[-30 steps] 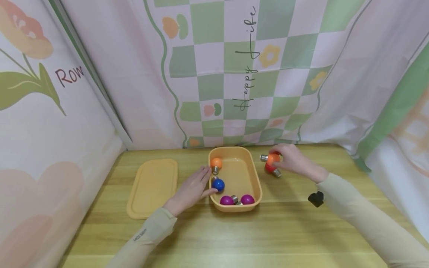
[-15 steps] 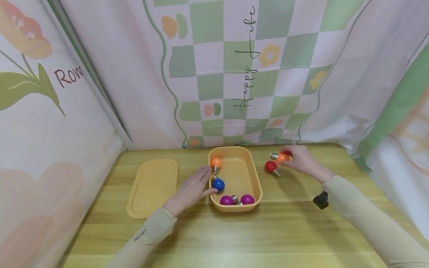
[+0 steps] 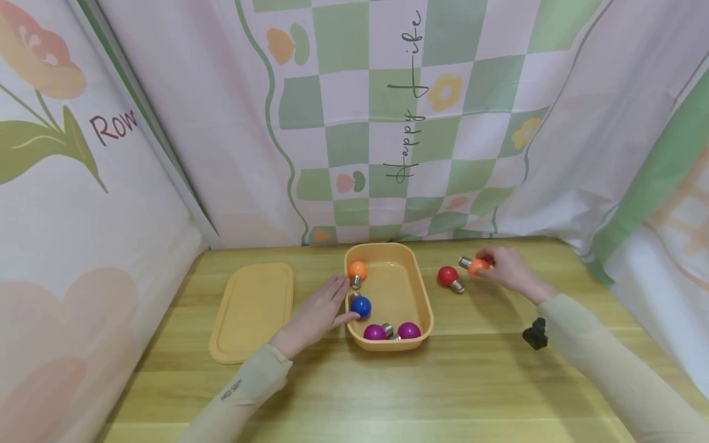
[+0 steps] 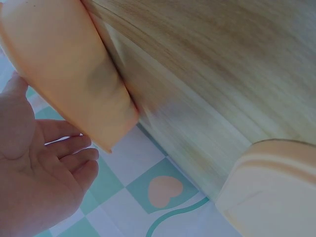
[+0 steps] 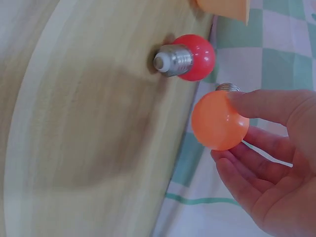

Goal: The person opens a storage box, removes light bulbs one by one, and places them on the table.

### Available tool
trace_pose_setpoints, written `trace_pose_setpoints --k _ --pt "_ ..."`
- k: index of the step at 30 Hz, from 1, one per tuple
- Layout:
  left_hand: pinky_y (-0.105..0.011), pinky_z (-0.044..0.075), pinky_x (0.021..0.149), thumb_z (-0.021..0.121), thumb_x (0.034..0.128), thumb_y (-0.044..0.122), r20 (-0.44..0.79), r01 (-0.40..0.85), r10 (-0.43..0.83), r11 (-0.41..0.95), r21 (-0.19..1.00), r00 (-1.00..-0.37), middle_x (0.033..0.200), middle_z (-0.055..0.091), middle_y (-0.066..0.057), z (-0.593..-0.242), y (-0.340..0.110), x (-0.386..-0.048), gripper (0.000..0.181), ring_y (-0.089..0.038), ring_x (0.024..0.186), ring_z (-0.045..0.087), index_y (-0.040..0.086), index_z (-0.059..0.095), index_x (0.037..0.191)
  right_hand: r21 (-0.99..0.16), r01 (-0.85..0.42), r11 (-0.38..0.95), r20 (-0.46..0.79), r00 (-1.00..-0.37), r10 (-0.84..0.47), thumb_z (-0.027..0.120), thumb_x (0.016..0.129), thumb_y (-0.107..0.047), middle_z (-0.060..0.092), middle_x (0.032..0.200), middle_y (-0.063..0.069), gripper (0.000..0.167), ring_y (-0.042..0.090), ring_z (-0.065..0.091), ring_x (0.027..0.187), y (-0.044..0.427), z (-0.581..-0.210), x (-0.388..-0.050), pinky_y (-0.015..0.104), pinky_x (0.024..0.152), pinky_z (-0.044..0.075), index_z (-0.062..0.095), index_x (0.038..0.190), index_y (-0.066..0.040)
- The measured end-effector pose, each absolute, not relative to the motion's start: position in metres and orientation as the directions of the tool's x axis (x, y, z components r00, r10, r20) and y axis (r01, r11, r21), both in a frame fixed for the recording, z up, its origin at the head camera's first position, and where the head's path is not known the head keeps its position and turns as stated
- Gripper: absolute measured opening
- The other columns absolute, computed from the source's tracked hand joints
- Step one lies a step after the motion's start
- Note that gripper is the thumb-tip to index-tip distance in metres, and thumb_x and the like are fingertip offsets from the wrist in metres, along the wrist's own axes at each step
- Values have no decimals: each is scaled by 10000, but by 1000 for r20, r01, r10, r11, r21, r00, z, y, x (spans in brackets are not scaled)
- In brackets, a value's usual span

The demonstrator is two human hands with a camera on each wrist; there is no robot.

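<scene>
My right hand (image 3: 512,271) pinches an orange light bulb (image 5: 219,121) by its globe between thumb and fingers, its metal base pointing left in the head view. Just left of it, a red light bulb (image 3: 447,276) lies on the table. My left hand (image 3: 312,314) rests against the left rim of a yellow plastic container (image 3: 426,307), fingers fairly straight and thumb over the rim. Inside the container lie another orange bulb (image 3: 357,269), a blue bulb (image 3: 361,306) and two purple bulbs (image 3: 375,331). The left wrist view shows the fingers touching the container's edge.
A flat yellow lid (image 3: 253,312) lies left of the container on the wooden table (image 3: 388,394). Patterned curtains (image 3: 399,123) stand behind and on both sides. A small black object (image 3: 535,334) shows beside the right sleeve.
My right hand has carried the orange bulb to the right, away from over the red bulb, which now shows fully. The left hand and container have stayed put.
</scene>
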State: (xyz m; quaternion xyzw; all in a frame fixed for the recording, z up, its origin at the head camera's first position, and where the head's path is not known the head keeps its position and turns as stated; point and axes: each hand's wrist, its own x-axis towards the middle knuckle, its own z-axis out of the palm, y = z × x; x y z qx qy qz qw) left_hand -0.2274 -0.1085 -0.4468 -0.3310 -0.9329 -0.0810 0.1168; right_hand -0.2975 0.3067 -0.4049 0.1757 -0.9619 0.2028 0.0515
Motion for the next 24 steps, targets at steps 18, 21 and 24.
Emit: trace_pose_setpoints --k 18,21,24 --pt "-467 419 1164 555 982 468 273 634 599 772 53 -753 1506 446 -265 -452 -109 -230 733 -408 1403 446 -88 431 1443 -427 -305 852 55 -949 -312 766 811 -138 692 993 298 425 395 663 888 312 -420 -294 551 820 570 630 1084 159" --pt "-473 424 1159 560 981 464 276 636 600 769 58 -751 1501 448 -272 -452 -109 -230 733 -411 1400 449 -93 432 1440 -418 -301 857 42 -949 -313 763 817 -148 691 1006 299 428 404 661 904 313 -423 -294 561 833 565 633 1091 153" --pt "-471 423 1159 564 979 462 284 640 603 767 53 -746 1495 454 -276 -451 -110 -230 733 -409 1399 451 -96 435 1437 -417 -294 860 35 -951 -308 753 827 -153 692 1015 294 416 402 660 917 313 -425 -294 559 843 562 636 1093 145"
